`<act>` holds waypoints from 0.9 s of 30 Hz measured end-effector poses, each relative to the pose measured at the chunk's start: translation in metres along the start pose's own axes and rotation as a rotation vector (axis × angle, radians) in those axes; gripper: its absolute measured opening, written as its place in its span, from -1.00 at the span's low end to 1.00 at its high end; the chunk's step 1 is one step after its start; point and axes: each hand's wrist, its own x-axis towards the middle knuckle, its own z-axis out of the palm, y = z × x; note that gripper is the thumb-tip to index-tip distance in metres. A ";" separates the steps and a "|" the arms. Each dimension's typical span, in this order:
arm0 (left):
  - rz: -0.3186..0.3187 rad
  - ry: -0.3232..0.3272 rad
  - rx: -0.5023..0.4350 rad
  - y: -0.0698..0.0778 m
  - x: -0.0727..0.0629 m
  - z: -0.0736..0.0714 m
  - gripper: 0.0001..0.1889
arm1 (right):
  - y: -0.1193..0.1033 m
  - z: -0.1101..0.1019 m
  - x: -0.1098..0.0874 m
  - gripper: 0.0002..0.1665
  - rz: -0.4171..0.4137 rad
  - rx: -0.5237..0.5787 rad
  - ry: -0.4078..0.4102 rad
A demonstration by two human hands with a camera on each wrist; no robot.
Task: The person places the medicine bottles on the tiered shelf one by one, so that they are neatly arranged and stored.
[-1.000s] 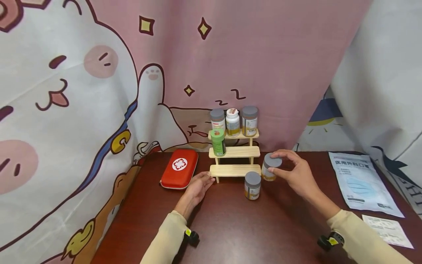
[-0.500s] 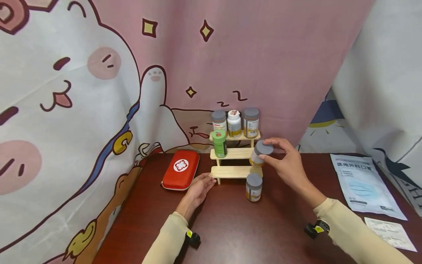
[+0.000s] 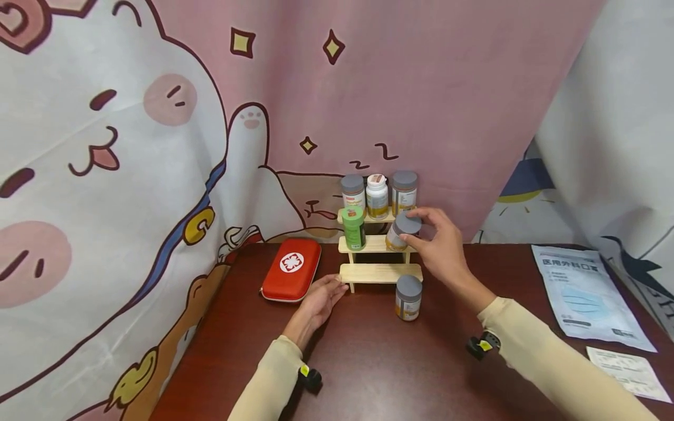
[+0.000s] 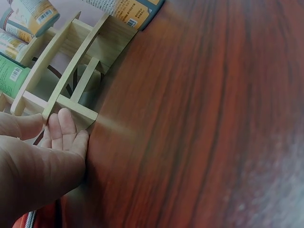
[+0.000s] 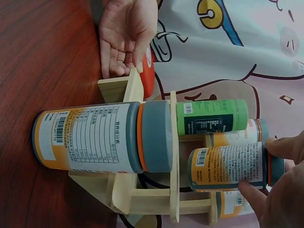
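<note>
My right hand (image 3: 442,245) pinches a grey-lidded jar (image 3: 398,235) by its lid, over the right end of the middle step. The jar tilts a little in the head view; its label shows in the right wrist view. At the lower left end of the wooden step rack (image 3: 380,273), my left hand (image 3: 318,301) holds the bottom step's corner between thumb and fingers. A green bottle (image 3: 353,229) stands on the middle step's left side. Along the top step are a jar (image 3: 353,190), a white bottle (image 3: 377,196) and another jar (image 3: 404,192).
Another grey-lidded jar (image 3: 408,298) stands on the table in front of the rack's right side. A red zipped case (image 3: 291,270) lies left of the rack. At the right lie a mask packet (image 3: 590,298) and a pale printed sheet (image 3: 629,373). A patterned curtain (image 3: 447,99) hangs behind.
My right hand has lifted the jar from beside the rack and carried it up and left to the middle step. The left hand has stayed at the rack's corner.
</note>
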 end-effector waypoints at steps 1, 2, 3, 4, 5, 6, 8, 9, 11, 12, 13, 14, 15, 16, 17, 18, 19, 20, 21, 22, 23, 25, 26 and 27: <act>-0.001 -0.002 -0.001 0.000 0.000 0.000 -0.88 | 0.000 0.002 0.001 -0.47 0.002 -0.005 0.000; -0.001 -0.004 -0.001 0.001 0.000 -0.001 -0.87 | 0.001 0.004 0.001 -0.47 0.003 -0.005 -0.001; -0.003 -0.005 -0.001 0.001 0.000 0.000 -0.87 | 0.001 0.005 0.001 -0.47 0.003 -0.005 -0.003; -0.004 -0.007 0.000 0.001 0.000 0.000 -0.87 | 0.001 0.006 0.001 -0.47 0.005 -0.005 -0.007; -0.006 -0.007 -0.003 0.001 0.000 0.000 -0.87 | 0.002 0.007 0.002 -0.47 0.002 -0.012 -0.008; -0.006 -0.008 -0.003 0.001 0.000 0.000 -0.87 | 0.002 0.008 0.002 -0.48 -0.002 -0.014 -0.011; -0.006 -0.011 -0.004 0.001 0.001 0.000 -0.87 | 0.003 0.011 0.003 -0.48 -0.006 -0.020 -0.016; -0.005 -0.012 -0.004 0.001 0.001 0.000 -0.87 | 0.003 0.012 0.004 -0.48 -0.005 -0.018 -0.017; -0.002 -0.011 -0.001 0.000 0.001 -0.001 -0.87 | 0.004 0.015 0.006 -0.48 0.003 -0.012 -0.027; 0.000 -0.009 0.002 -0.001 0.000 -0.001 -0.87 | 0.005 0.016 0.007 -0.48 0.008 -0.005 -0.034; 0.001 -0.006 0.002 -0.001 0.000 -0.001 -0.88 | 0.005 0.018 0.008 -0.48 0.017 0.010 -0.042; 0.002 0.000 0.002 -0.001 0.000 -0.001 -0.88 | 0.005 0.019 0.009 -0.48 0.020 0.024 -0.050; 0.003 0.004 0.002 -0.001 0.000 -0.002 -0.88 | 0.005 0.021 0.009 -0.48 0.025 0.037 -0.059; 0.004 0.007 0.001 -0.001 0.000 -0.001 -0.88 | 0.005 0.022 0.010 -0.48 0.029 0.044 -0.067; 0.004 0.008 0.000 -0.002 -0.001 -0.001 -0.88 | 0.005 0.024 0.011 -0.49 0.033 0.049 -0.071; 0.004 0.009 -0.001 -0.002 -0.001 -0.001 -0.87 | 0.005 0.025 0.011 -0.49 0.032 0.052 -0.073; 0.003 0.008 -0.002 -0.001 -0.001 -0.001 -0.86 | 0.005 0.026 0.012 -0.49 0.030 0.051 -0.074; 0.002 0.007 -0.001 -0.001 -0.001 -0.001 -0.86 | 0.004 0.027 0.012 -0.49 0.028 0.042 -0.075; 0.001 0.002 0.001 -0.001 -0.001 0.000 -0.85 | 0.004 0.028 0.013 -0.49 0.025 0.033 -0.075; 0.000 -0.001 0.003 -0.001 -0.001 0.000 -0.85 | 0.003 0.029 0.014 -0.49 0.022 0.024 -0.076; -0.001 -0.004 0.005 -0.001 -0.001 0.000 -0.85 | 0.003 0.029 0.015 -0.49 0.018 0.011 -0.077; -0.003 -0.005 0.003 -0.001 0.000 0.001 -0.85 | 0.001 0.030 0.017 -0.49 0.009 -0.013 -0.081; -0.002 -0.006 0.003 -0.001 0.000 0.001 -0.85 | 0.001 0.031 0.018 -0.49 0.003 -0.024 -0.084; -0.002 -0.007 0.004 0.000 0.001 0.001 -0.86 | 0.000 0.031 0.020 -0.49 -0.002 -0.032 -0.086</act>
